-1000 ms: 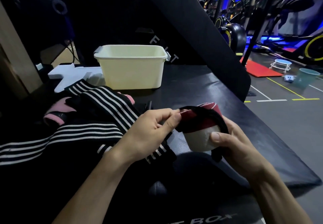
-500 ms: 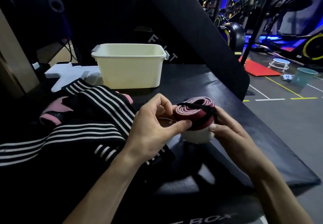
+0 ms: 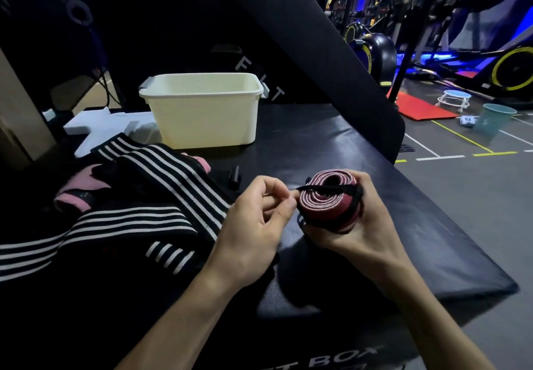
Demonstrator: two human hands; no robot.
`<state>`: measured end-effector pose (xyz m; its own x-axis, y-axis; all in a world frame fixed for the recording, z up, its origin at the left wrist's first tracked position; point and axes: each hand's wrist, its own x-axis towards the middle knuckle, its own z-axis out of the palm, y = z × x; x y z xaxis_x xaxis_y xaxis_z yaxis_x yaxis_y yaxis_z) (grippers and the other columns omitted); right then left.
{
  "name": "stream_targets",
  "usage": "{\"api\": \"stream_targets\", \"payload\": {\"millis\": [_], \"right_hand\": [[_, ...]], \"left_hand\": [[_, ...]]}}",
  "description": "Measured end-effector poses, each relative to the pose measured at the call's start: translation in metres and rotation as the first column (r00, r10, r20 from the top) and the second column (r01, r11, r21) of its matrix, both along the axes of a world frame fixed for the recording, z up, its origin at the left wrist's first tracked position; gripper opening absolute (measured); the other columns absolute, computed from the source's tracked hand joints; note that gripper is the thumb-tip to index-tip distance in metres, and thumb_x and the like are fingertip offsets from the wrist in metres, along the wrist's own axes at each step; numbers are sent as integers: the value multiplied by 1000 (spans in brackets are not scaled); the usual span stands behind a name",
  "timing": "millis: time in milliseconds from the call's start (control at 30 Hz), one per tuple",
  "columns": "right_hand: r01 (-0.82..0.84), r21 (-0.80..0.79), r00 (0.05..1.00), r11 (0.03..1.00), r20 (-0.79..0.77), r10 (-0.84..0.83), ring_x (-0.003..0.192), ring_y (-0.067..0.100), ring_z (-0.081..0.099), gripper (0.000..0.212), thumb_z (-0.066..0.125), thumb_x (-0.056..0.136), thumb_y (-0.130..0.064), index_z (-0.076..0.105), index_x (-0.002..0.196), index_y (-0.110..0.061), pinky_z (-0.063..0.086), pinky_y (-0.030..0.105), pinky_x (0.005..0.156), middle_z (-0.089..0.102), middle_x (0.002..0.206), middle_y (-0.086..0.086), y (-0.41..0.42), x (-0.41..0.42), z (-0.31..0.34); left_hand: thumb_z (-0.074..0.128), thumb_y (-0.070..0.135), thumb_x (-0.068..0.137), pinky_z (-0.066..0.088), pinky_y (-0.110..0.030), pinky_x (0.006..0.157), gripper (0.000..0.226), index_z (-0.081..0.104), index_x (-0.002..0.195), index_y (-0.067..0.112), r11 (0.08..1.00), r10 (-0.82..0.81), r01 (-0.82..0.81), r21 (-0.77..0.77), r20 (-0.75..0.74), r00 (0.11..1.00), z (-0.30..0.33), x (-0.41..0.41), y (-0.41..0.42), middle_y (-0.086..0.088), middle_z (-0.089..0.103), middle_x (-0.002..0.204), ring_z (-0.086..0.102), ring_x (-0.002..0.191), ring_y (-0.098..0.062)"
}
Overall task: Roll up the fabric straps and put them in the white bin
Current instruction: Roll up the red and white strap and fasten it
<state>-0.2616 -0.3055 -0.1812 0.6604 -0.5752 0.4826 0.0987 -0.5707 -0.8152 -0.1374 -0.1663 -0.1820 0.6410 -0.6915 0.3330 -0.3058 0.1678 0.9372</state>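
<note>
The right hand [image 3: 366,219] is curled around a rolled strap [image 3: 326,196], a thick woven band in dark red with pale edges, wound into a tight oval spiral that shows its layers from the top. A thin black loop [image 3: 331,188] of elastic lies across the top of the roll and goes down its right side. The left hand [image 3: 256,219] pinches the left end of this loop between thumb and forefinger, just beside the roll; its other fingers are curled in. Both hands are above the black mat [image 3: 360,144], a padded surface with a fine grain and a soft shine. To the left lies a loose pile of straps [image 3: 150,196], black elastic fabric with white stripes, flat and wide, folded over each other, and some pink fabric [image 3: 78,187] is under them. A small black clip [image 3: 234,177] lies on the mat between the pile and the hands, though the light is poor and I cannot say surely what it is. The white bin [image 3: 204,115] stands farther back on the mat, a smooth plastic box with rounded corners, an open top and small handles; it is well apart from the hands, with bare mat between. On the right the mat ends in a rounded edge, and beyond it is the grey floor [image 3: 476,211] with painted lines.
</note>
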Motion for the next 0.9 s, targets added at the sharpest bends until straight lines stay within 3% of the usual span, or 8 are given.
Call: {"api": "stream_targets", "payload": {"millis": [100,167,267,400,567,700,800,900], "right_hand": [[-25,4,1000,1000,11,25,103,13,71,76,98,59,-8,56,120,-24,58,34,87,71,112,-10,1,-4,2],[-28,-26,1000,999,10,28,103,13,71,76,98,59,-10,56,120,-25,58,31,86,70,113,-11,3,-5,2],[-57,-40,998,998,-6,56,102,15,71,74,97,60,-9,57,121,-24,58,31,86,70,113,-10,7,-3,2],[-112,9,994,994,14,112,98,16,72,72,94,60,1,59,120,-19,58,29,85,72,110,-6,8,0,-2],[-178,53,984,983,7,178,97,16,72,72,91,60,11,58,121,-12,57,25,83,71,110,0,6,-1,-4],[-237,108,971,965,-14,240,102,16,71,74,91,64,6,55,125,-15,55,24,86,70,114,2,1,-5,-2],[-229,65,970,971,-73,233,106,14,69,77,91,67,3,51,129,-18,54,24,88,67,117,-6,-1,-4,-4],[-219,122,972,968,-61,228,105,13,70,80,95,63,0,52,128,-19,54,23,86,69,118,-4,-6,-5,-9]], "left_hand": [[63,40,97,46,-23,103,17,56,99,24,998,25,-29,47,86,996,2,7,1,13,79,104,58,125,6],[63,36,99,36,-11,104,16,57,103,21,992,79,-99,75,224,971,1,9,0,15,79,103,40,136,17],[63,29,101,31,-5,105,15,60,108,16,984,139,-169,61,336,931,-1,14,-4,14,79,101,31,136,24],[64,23,100,29,-4,105,5,64,105,22,995,73,-85,42,222,972,-3,22,-8,9,80,102,36,142,12],[64,18,101,38,-18,108,10,72,105,22,999,33,-39,35,163,986,-2,22,-10,8,80,101,50,135,6],[62,6,100,55,-22,86,18,72,113,11,993,-113,111,-43,-45,993,7,18,-7,-4,79,104,74,101,-11],[60,1,100,57,-22,85,20,73,114,8,993,-109,106,-46,-67,992,6,15,-7,-6,79,106,74,101,-16],[62,4,101,56,-22,88,20,75,115,11,997,-77,77,-16,-39,996,3,11,-9,0,79,106,74,103,-14]]}}
